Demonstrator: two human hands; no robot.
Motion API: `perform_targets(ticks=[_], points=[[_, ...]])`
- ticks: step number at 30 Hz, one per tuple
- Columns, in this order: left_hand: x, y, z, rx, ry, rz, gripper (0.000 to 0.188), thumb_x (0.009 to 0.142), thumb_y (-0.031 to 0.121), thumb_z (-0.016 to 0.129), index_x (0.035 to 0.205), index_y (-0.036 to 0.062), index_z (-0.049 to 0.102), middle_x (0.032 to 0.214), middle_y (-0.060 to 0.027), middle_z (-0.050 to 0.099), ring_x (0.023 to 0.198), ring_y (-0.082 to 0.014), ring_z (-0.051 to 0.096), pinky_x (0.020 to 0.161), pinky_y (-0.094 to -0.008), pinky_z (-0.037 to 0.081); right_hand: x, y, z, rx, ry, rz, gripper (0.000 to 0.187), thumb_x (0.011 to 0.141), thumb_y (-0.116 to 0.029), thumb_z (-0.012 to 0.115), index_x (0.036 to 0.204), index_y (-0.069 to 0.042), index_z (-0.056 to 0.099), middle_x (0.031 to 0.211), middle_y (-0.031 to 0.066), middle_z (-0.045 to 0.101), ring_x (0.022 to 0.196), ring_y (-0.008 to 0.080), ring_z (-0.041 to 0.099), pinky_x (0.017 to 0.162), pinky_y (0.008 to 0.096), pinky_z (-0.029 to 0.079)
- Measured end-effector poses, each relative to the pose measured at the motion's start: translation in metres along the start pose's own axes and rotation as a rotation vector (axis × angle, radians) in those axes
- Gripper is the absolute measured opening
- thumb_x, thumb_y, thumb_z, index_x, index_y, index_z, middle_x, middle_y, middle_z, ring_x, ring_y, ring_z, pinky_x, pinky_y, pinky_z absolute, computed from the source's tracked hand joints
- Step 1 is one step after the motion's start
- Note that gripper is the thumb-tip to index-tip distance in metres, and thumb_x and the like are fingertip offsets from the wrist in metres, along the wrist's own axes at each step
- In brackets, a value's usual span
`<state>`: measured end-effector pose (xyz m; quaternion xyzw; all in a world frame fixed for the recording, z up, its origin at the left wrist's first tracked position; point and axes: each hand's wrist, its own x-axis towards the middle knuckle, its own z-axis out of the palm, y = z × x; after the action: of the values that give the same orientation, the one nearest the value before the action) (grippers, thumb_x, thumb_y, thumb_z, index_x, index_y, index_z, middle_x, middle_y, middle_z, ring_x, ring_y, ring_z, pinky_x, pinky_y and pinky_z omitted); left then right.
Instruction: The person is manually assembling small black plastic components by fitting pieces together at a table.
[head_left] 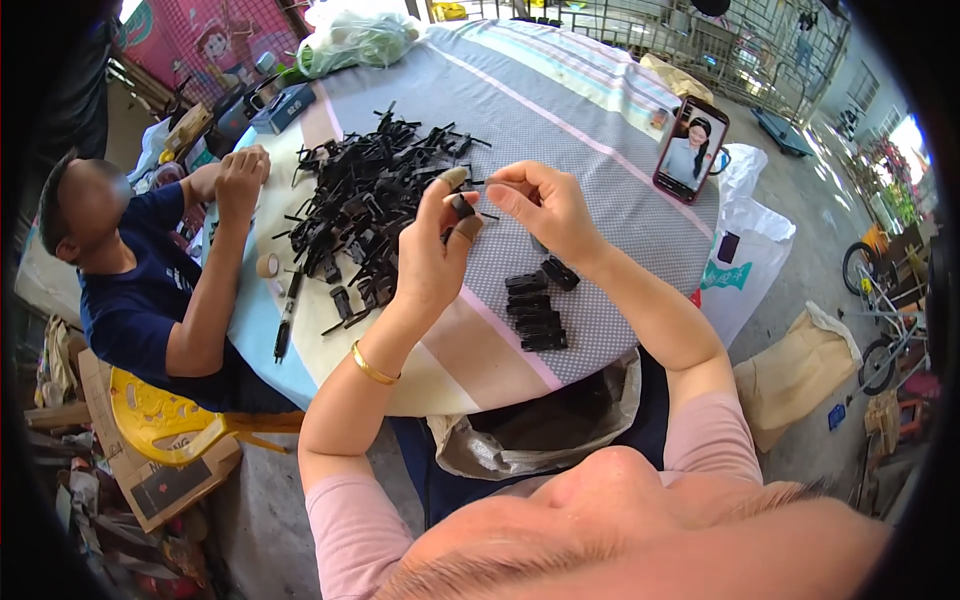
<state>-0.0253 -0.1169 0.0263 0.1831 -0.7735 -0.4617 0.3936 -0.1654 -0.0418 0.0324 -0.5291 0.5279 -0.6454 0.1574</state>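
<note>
My left hand (432, 245), with tan covers on its fingertips and a gold bangle at the wrist, grips a small black plastic piece (462, 206). Close beside it, my right hand (555, 208) is closed in a pinch; a thin dark strip shows by its fingertips, but what they hold is too small to make out. Under and left of my hands spreads a large heap of black plastic pieces (350, 195) with thin tails. Below my right hand, several black pieces (533, 312) lie in a short column, one set at an angle (560, 273).
A phone (692, 150) stands upright on the round cloth-covered table (600, 130). At left sit a tape roll (267, 265), a black pen (287, 318) and a co-worker (150, 270). A plastic bag (358, 42) lies at the back. An open sack (540, 455) hangs below the near edge.
</note>
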Motion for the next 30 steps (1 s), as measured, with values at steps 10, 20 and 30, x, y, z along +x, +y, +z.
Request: perform_targets(ticks=[10,20,30], points=[[-0.002,-0.007,0.001,0.068,-0.175,0.121,0.047,0.073,-0.008,0.051,0.118,0.0005,0.042,0.091,-0.0170,0.061,0.081,-0.0260,0.063,0.071,-0.0307,0.049,-0.002,0.013,0.001,-0.108,-0.119,0.037,0.030,0.069,-0.022,0.074,0.078,0.002,0.059,0.063,0.0071,0.061,0.056,0.0088,0.056,0.051,0.0233,0.046],[-0.005,-0.001,0.005,0.483,0.023,0.451,0.038,0.068,0.003,0.062,0.104,0.0024,0.047,0.083,-0.0130,0.061,0.072,-0.0294,0.061,0.061,-0.0343,0.049,-0.009,0.000,0.007,-0.125,-0.202,0.020,0.019,0.076,-0.013,0.069,0.083,0.002,0.059,0.072,0.0038,0.063,0.065,0.0053,0.057,0.058,0.0201,0.046],[-0.010,0.004,0.008,0.568,-0.054,0.406,0.049,0.070,0.007,0.063,0.115,0.0020,0.044,0.092,-0.0104,0.059,0.090,-0.0255,0.057,0.089,-0.0411,0.040,-0.005,0.003,0.003,-0.167,-0.135,-0.057,0.021,0.072,-0.014,0.071,0.080,0.002,0.061,0.068,0.0057,0.062,0.061,0.0075,0.056,0.055,0.0214,0.046]])
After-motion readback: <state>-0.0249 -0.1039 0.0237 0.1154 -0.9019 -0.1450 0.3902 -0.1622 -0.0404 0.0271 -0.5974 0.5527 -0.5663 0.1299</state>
